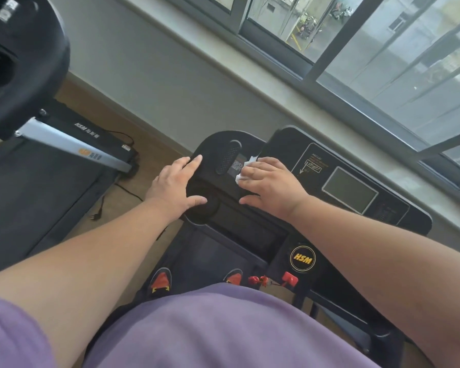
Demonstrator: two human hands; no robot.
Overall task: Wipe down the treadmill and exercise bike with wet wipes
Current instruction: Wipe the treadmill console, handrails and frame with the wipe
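The right hand point(270, 185) presses a crumpled white wet wipe point(246, 170) flat-fingered onto the matte black treadmill console point(356, 166). The left hand point(177, 183) rests there too, fingers spread. A round badge point(302, 258) reads "HSM".

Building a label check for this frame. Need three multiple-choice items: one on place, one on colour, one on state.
1. Where is the white wipe?
A. under the right hand on the treadmill console
B. on the windowsill
C. on the floor

2. What colour is the round HSM logo lettering?
A. blue
B. yellow
C. green

3. How is the left hand placed?
A. clenched in a fist in the air
B. gripping a bottle
C. fingers spread, resting on the console's left end

Key: 1 A, the wipe pokes out beneath the fingers; 2 B, yellow letters on black; 3 C, the fingers lie flat and hold nothing.
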